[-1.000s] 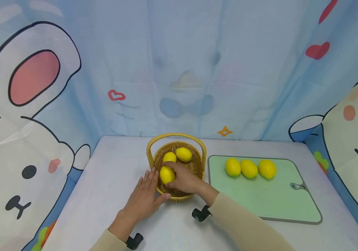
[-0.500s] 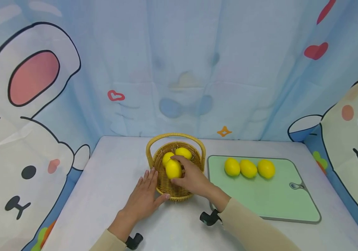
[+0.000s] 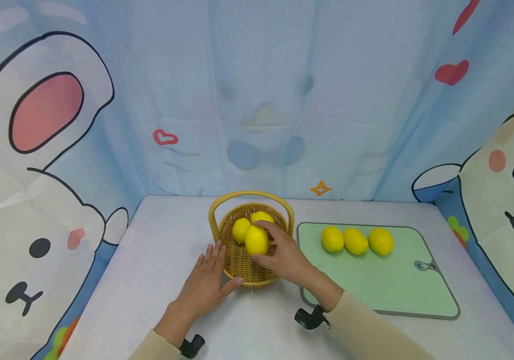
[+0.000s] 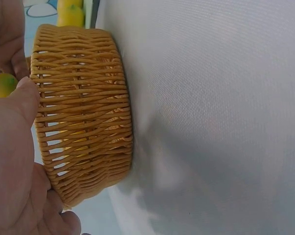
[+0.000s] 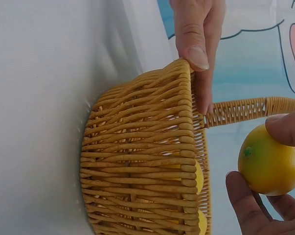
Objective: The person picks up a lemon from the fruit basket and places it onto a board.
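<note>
My right hand (image 3: 287, 256) holds a yellow lemon (image 3: 256, 240) between thumb and fingers, above the wicker basket (image 3: 251, 285). In the right wrist view this lemon (image 5: 268, 161) is raised clear of the basket rim (image 5: 186, 132). Two more lemons, one at the left (image 3: 241, 230) and one at the back (image 3: 262, 216), lie inside the basket; the held one partly covers them. With fingers straight, my left hand (image 3: 205, 286) rests against the basket's left side, its thumb at the front rim. The left wrist view shows that thumb (image 4: 22, 98) touching the woven rim.
Right of the basket lies a pale green cutting board (image 3: 396, 285). Along its back sit three lemons, left (image 3: 332, 239), middle (image 3: 355, 241) and right (image 3: 380, 241). The basket's tall handle (image 3: 251, 193) arches over its back. A printed blue curtain (image 3: 257, 100) hangs behind the white table (image 3: 167, 225).
My right hand has lifted a lemon from the basket's left side and moved it rightward, the forearm drawing back to the right. My left hand has stayed at the basket.
</note>
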Available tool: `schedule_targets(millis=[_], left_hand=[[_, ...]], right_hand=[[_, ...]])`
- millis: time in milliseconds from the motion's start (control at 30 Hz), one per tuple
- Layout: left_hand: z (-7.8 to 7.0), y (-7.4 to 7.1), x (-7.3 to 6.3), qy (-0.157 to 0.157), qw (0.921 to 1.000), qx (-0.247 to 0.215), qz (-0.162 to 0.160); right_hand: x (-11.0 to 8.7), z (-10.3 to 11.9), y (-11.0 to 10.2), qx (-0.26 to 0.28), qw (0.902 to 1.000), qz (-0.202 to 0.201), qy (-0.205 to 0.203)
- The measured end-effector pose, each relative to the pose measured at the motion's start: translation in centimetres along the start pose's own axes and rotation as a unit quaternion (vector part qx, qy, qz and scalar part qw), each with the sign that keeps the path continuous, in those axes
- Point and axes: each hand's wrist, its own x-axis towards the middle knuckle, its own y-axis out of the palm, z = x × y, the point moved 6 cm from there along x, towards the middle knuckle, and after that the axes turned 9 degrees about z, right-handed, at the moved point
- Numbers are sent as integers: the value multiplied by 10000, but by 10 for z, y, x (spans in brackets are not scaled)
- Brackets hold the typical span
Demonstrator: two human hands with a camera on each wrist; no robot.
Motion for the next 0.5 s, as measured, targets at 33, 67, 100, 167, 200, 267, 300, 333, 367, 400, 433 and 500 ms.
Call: schedule_targets(millis=[33,67,100,167,200,267,300,333,367,400,433,500], left_hand=[[0,0,0,-2,10000,-2,0],[0,0,0,0,10000,0,-1],[0,0,0,5,10000,5,-4],[0,0,-1,18,10000,15,-11],[0,0,-1,27,10000,20,-15],[-1,0,-1,43,10000,23,-26],[-1,0,-1,45,10000,24,-29],[-1,0,-1,46,10000,28,-33],[-1,0,-1,47,10000,33,-36],[-1,0,-1,47,10000,36,-35],[-1,0,-1,44,10000,35,-29],[-1,0,-1,48,10000,31,-25]], right_hand=[[-2,1,-1,-4,10000,-7,-5],[-4,2,-2,-22,10000,-11,-11],[-6,3,-4,-38,10000,-18,-29],[-10,5,-6,-55,10000,-26,-76],[-12,6,-7,-61,9999,-35,-102],[-17,8,-10,-138,9997,-79,-168],[-19,8,-11,-155,9996,-101,-192],[-21,9,-13,-158,9996,-115,-221],[-24,10,-14,-183,9995,-129,-234],[-26,10,-15,-204,9994,-140,-253],[-28,10,-17,-249,9992,-149,-279],[-32,11,-20,-306,9988,-155,-350]])
